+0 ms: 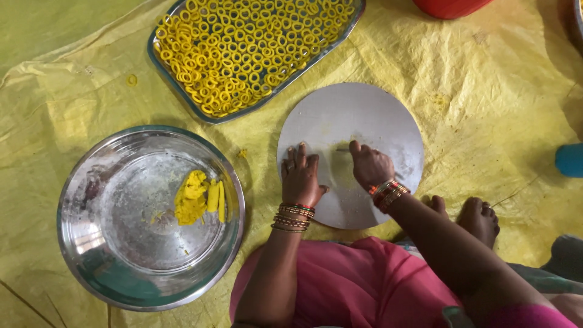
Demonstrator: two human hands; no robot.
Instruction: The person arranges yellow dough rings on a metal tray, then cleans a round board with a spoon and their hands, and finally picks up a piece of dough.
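**Pressing dough on a round metal board**

Resting flat on the near left part of the round metal board, the left hand has its fingers stretched out and close together, palm down, holding nothing. Just beside it, the right hand is curled loosely, its fingertips down on a thin strip of yellow dough near the middle of the board; whether the fingers pinch the strip or only press on it cannot be told. Both wrists wear stacks of red and gold bangles.

The board lies on a yellow plastic sheet spread over the floor, right in front of the person's pink-clothed lap. To the left of the board, well apart from the hands, sits a large steel bowl with a lump of yellow dough and two short dough rolls inside, toward its right side. Beyond the board, a steel tray is packed with small yellow dough rings; one stray ring lies on the sheet to its left. The person's bare foot rests on the sheet to the right of the board.
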